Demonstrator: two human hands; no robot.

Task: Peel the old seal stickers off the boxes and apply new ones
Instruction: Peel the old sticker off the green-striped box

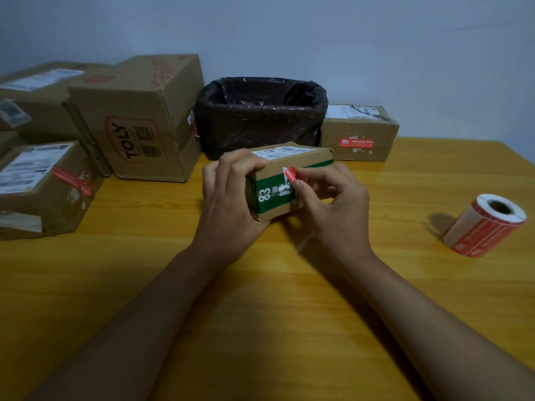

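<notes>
Small box (285,180), green-banded, mid-desk (260,285): braced by left hand (228,198), fingers wrapped over its left end so it cannot slide. Old red seal sticker (290,174): one end lifted off the near face, pinched between fingers of right hand (335,201) for peeling. New sticker roll (486,224): near right, within reach. Lined bin (260,114): just behind, likely for waste. Other boxes (136,117): far left, one far right.

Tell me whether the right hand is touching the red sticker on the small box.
Touching. The head view shows the right hand pinching the lifted red sticker on the small box.
</notes>
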